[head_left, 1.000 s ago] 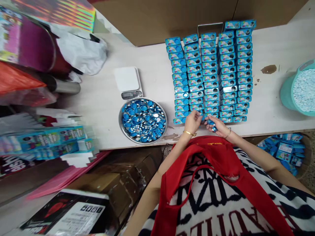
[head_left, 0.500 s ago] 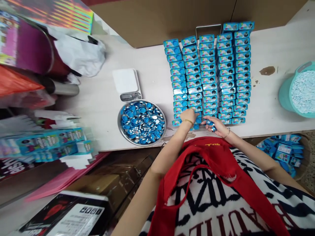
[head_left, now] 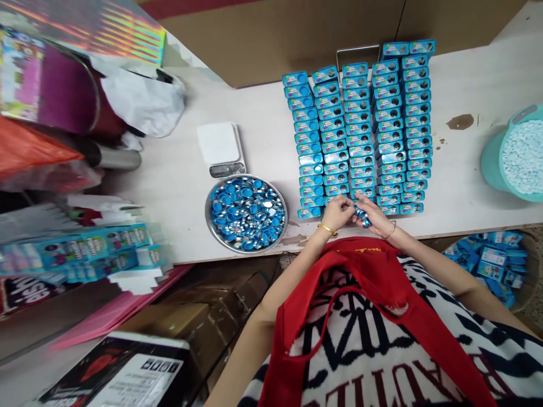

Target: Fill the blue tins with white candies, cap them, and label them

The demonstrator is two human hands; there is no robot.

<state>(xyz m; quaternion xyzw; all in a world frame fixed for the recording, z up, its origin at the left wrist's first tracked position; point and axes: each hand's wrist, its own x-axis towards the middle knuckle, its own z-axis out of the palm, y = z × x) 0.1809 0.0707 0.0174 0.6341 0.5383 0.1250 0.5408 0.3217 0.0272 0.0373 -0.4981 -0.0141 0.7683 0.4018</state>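
My right hand (head_left: pixel 375 216) is curled around several small blue caps (head_left: pixel 362 215) with silver rims. Fingers pinched together, my left hand (head_left: pixel 336 213) meets the right hand's fingertips beside these caps; whatever is in the pinch is hidden. Both hands are over the near end of the rows of small blue printed tins (head_left: pixel 356 129), standing in several columns. Tins in the leftmost column (head_left: pixel 308 148) have blue caps in their round openings, while those farther right show dark or greyish round openings. A round metal bowl (head_left: pixel 206 217) full of the same caps is left of my hands.
Behind the bowl sits a white scale (head_left: pixel 218 142). A turquoise bucket (head_left: pixel 492 161) of pale pellets stands at the right. Below the table's right edge, a container holds more blue packs (head_left: pixel 494 263). A large cardboard box (head_left: pixel 275 42) borders the back; bags and cartons crowd the left.
My left hand has lifted off the second column of tins and moved right to meet my right hand. The right hand keeps its caps in nearly the same place.
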